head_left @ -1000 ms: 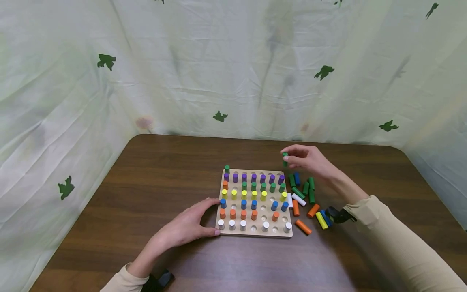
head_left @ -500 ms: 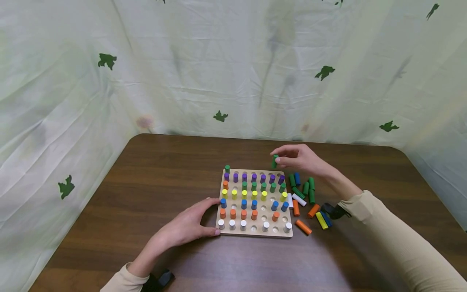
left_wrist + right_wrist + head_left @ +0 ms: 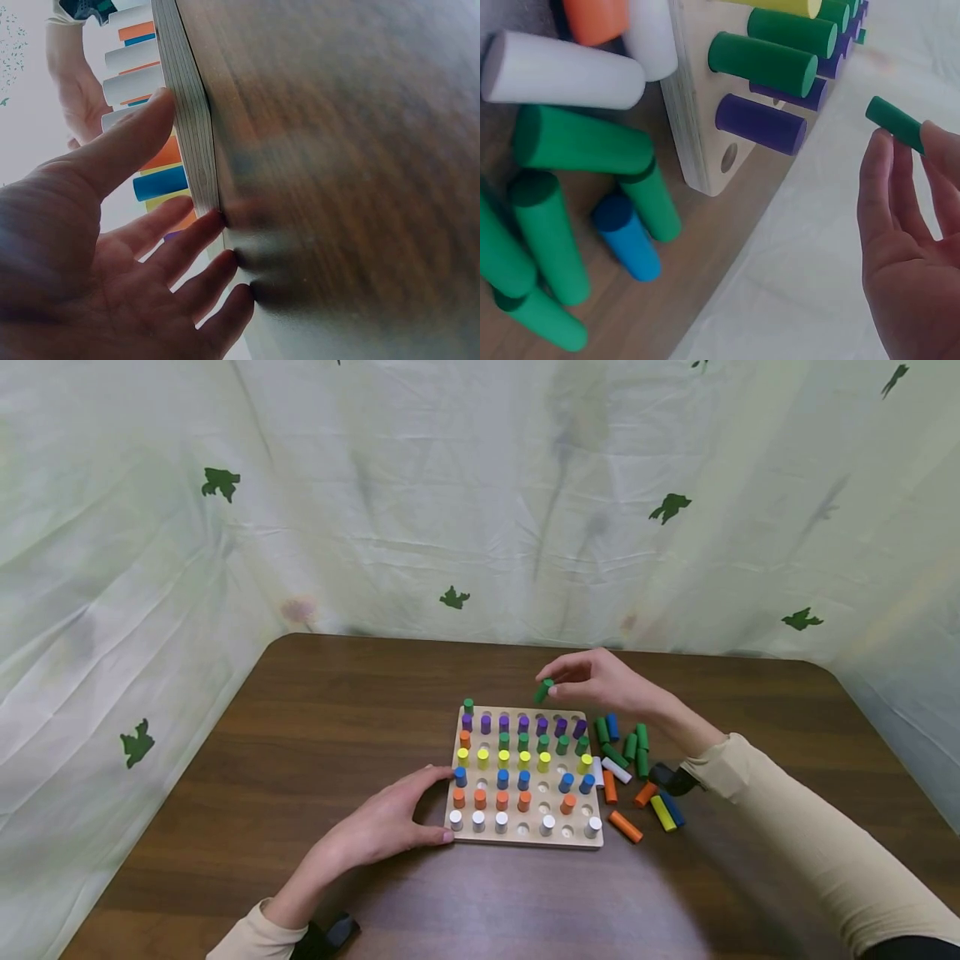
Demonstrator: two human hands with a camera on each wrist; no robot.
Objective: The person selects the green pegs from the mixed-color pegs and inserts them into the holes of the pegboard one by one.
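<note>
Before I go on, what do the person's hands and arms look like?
Both the left hand and the right hand are bare, with no gloves and no rings visible on the fingers. The left sleeve and right sleeve are long and beige. A black device sits at the left wrist, another black device at the right.

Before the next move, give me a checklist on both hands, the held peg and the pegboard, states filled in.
1. Right hand pinching the green peg: ok.
2. Green peg upright: not ok, it tilts.
3. Left hand touching the pegboard: ok, at its left side.
4. Far right corner hole free: ok, no peg in it.
5. Green peg lined up over a hole: cannot tell from these views.
</note>
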